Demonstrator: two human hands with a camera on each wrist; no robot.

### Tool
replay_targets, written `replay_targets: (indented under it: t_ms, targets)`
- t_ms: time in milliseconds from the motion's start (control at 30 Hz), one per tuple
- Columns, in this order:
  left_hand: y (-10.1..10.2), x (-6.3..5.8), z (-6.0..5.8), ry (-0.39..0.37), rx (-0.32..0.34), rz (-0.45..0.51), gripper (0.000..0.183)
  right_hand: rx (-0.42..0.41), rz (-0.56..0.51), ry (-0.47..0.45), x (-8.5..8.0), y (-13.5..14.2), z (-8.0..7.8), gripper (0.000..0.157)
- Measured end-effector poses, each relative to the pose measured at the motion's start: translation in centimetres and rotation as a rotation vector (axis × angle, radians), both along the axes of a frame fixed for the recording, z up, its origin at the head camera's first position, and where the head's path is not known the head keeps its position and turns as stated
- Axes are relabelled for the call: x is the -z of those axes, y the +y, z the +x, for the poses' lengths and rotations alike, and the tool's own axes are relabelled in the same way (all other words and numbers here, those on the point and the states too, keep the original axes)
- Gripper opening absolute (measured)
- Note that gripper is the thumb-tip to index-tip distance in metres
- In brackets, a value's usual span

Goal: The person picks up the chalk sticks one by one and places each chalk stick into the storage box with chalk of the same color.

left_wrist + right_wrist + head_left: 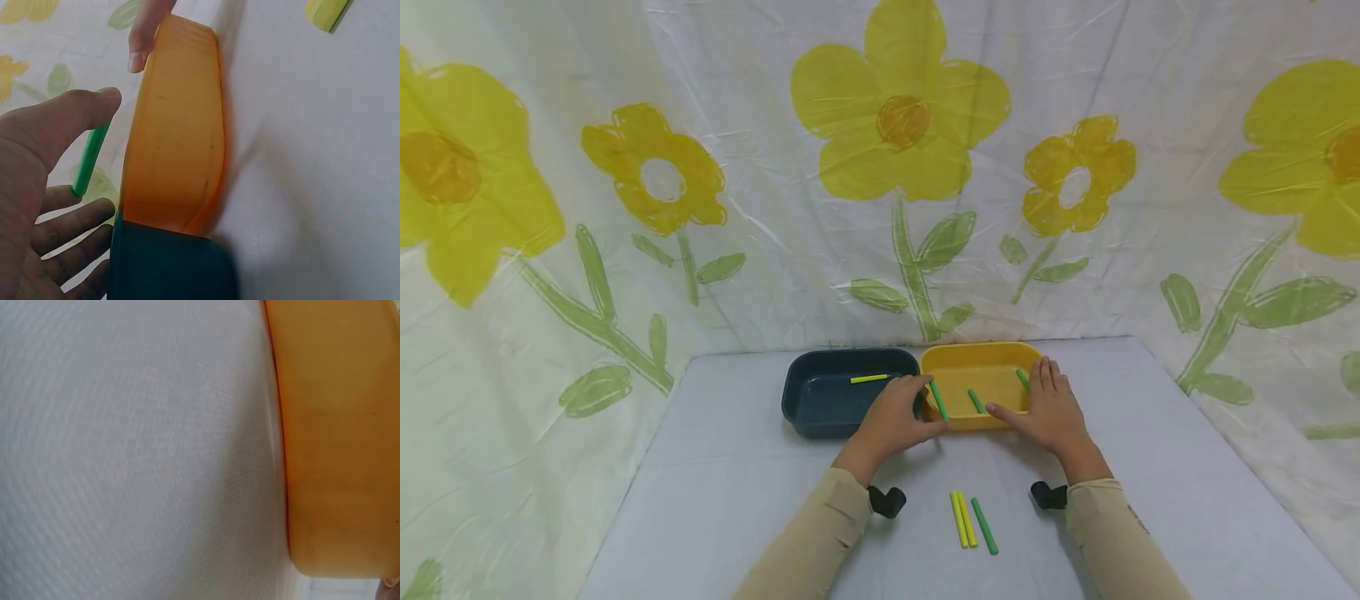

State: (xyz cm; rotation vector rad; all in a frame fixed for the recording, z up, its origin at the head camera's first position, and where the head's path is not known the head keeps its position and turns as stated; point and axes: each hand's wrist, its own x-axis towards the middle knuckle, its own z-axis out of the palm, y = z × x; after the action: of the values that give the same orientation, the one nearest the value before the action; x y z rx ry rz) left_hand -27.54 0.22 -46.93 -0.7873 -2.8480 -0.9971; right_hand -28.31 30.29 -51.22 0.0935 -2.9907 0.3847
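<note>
My left hand (897, 414) pinches a slim green stick (938, 401) by its ends between thumb and index finger, over the left end of the yellow tray (977, 422). The other left fingers are spread apart, as the left wrist view shows. My right hand (1051, 410) rests on the front right corner of that tray, thumb at the front rim and straight fingers over the right side. Inside the yellow tray lie two green sticks, one in the middle (975, 401) and one near the right fingers (1022, 379). A dark teal tray (820, 432) beside it holds a yellow stick (868, 378).
On the white cloth in front lie two yellow sticks (964, 519) side by side and a green stick (985, 526). Behind the trays hangs a white curtain (760, 275) with printed yellow flowers. The two trays stand against each other near it.
</note>
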Motion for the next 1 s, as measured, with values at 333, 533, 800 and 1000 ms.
replay_targets:
  t_ms: [333, 533, 800, 1000]
  targets:
    - [0.3, 0.0, -0.6, -0.003, 0.014, 0.012, 0.082, -0.005, -0.006, 0.008, 0.0, -0.1, 0.0, 0.128]
    - [0.7, -0.3, -0.9, 0.014, 0.01, -0.007, 0.082, -0.007, -0.012, 0.019, 0.1, 0.0, -0.2, 0.127]
    - [1.1, -0.3, -1.3, 0.052, -0.006, -0.054, 0.081, 0.001, -0.02, 0.019, 0.1, 0.0, -0.1, 0.127]
    - [1.3, 0.2, -1.7, 0.069, -0.012, -0.059, 0.074, 0.004, -0.022, 0.023, 0.1, 0.0, -0.1, 0.127]
